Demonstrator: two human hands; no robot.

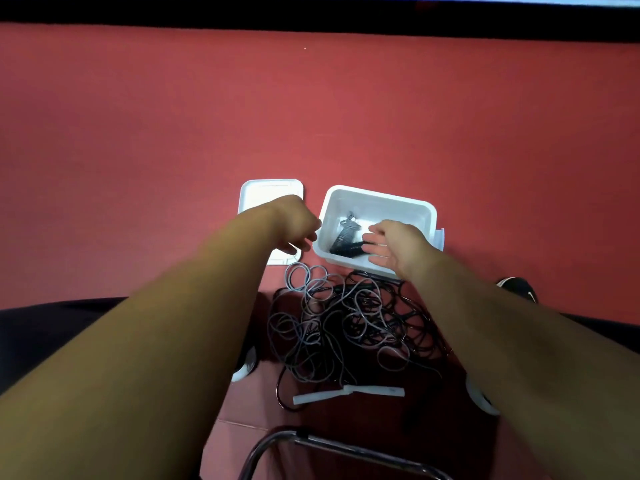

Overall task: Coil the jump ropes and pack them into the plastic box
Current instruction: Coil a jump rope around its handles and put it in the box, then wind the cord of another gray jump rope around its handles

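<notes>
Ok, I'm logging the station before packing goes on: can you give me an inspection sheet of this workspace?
Surface: red floor.
Job's things: plastic box open, one coiled rope inside; lid beside it.
Clutter: nothing seen.
Hands: left hand curled above the lid, holding nothing; right hand open over the coiled rope.
Cables: tangled ropes, grey and black, piled before the box; white handles nearest the person.
Surroundings: metal chair frame, black shoe.

A red floor spreads out, bordered at its far side by a black strip. A dark metal tube frame crosses the bottom edge.
</notes>
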